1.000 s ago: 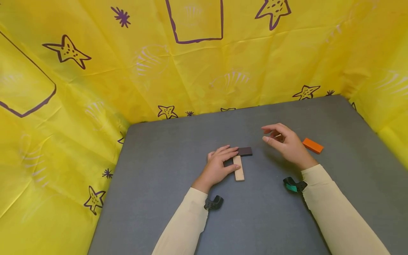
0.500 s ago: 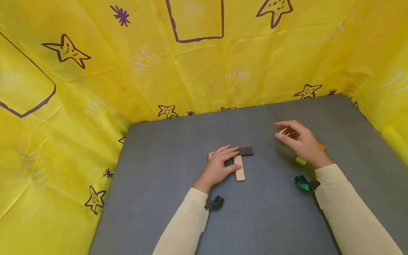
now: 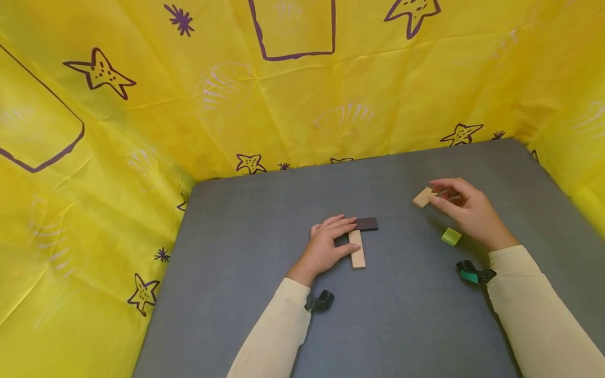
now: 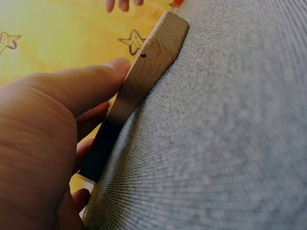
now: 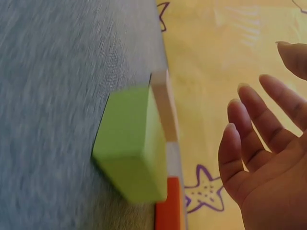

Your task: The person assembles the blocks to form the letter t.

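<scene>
My left hand rests with loosely extended fingers at two flat blocks on the table. Its fingertips touch the left end of a dark block, and its thumb lies on a plain wooden block. These blocks meet at a corner, as the left wrist view shows the wooden block up against the dark block. Over the right side hovers my right hand, fingers spread and holding nothing in the right wrist view. Its fingertips overlap a second plain wooden block; a green block lies below the palm.
An orange block shows past the green one in the right wrist view; in the head view my right hand hides it. The grey table backs onto yellow cloth printed with purple stars.
My right hand has moved right, uncovering the second wooden block and the green block and covering the orange one. My left hand and its two blocks have stayed put.
</scene>
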Demonstrator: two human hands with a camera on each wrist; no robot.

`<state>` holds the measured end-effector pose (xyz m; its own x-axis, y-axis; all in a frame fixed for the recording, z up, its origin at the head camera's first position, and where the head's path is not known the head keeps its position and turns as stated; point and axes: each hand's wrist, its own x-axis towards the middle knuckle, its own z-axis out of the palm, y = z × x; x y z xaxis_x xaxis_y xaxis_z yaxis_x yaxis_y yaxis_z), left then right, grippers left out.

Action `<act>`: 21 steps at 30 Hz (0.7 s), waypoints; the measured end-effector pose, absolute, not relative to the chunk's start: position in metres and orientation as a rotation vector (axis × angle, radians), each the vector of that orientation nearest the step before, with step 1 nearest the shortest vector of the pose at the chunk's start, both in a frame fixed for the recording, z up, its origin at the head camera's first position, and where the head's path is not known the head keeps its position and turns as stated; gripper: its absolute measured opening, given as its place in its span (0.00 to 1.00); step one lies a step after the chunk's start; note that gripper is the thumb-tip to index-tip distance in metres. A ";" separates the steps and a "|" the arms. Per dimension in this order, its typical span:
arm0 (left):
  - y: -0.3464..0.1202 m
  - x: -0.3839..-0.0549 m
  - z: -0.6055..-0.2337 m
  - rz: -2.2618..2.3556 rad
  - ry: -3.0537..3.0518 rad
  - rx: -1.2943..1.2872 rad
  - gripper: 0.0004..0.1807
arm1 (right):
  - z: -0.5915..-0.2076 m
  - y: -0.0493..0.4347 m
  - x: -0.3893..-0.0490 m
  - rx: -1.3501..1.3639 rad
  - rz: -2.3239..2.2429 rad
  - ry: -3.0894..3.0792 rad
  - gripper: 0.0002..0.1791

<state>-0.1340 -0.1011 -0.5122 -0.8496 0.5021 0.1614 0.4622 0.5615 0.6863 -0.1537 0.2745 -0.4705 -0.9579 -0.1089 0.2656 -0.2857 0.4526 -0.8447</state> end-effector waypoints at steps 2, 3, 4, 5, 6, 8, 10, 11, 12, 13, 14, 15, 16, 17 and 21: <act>-0.101 -0.134 -0.512 1.173 2.731 0.843 0.31 | -0.473 0.279 -0.154 0.334 1.517 -2.524 0.21; -0.101 -0.134 -0.512 1.170 2.732 0.841 0.31 | -0.474 0.281 -0.153 0.325 1.515 -2.524 0.21; -0.101 -0.135 -0.512 1.167 2.732 0.839 0.31 | -0.475 0.283 -0.153 0.318 1.516 -2.526 0.21; -0.101 -0.135 -0.512 1.164 2.733 0.838 0.31 | -0.476 0.285 -0.154 0.306 1.511 -2.531 0.21; -0.101 -0.135 -0.512 1.161 2.736 0.836 0.31 | -0.477 0.287 -0.154 0.296 1.507 -2.534 0.21; -0.101 -0.135 -0.512 1.153 2.740 0.832 0.31 | -0.479 0.291 -0.154 0.272 1.506 -2.548 0.22; -0.101 -0.135 -0.512 1.154 2.739 0.830 0.31 | -0.482 0.295 -0.154 0.248 1.505 -2.559 0.22; -0.101 -0.135 -0.512 1.155 2.738 0.829 0.31 | -0.483 0.296 -0.155 0.244 1.503 -2.562 0.22; -0.101 -0.135 -0.512 1.156 2.738 0.829 0.31 | -0.484 0.297 -0.155 0.233 1.497 -2.571 0.23; -0.101 -0.135 -0.512 1.159 2.737 0.829 0.31 | -0.484 0.298 -0.156 0.225 1.493 -2.582 0.23; -0.101 -0.135 -0.512 1.161 2.735 0.827 0.31 | -0.485 0.299 -0.157 0.222 1.486 -2.593 0.23; -0.101 -0.135 -0.512 1.163 2.735 0.827 0.31 | -0.485 0.299 -0.157 0.223 1.480 -2.602 0.24; -0.101 -0.135 -0.512 1.165 2.736 0.827 0.31 | -0.485 0.299 -0.158 0.224 1.470 -2.618 0.24; -0.102 -0.135 -0.512 1.164 2.737 0.827 0.31 | -0.485 0.299 -0.160 0.224 1.464 -2.633 0.25; -0.101 -0.135 -0.512 1.160 2.738 0.822 0.31 | -0.487 0.297 -0.166 0.223 1.428 -2.696 0.28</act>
<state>-0.1348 -0.1013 -0.5121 -0.8566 0.4937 0.1501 0.4513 0.5758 0.6817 -0.1661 0.2967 -0.4869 -0.9860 -0.0894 0.1409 -0.1668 0.5544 -0.8153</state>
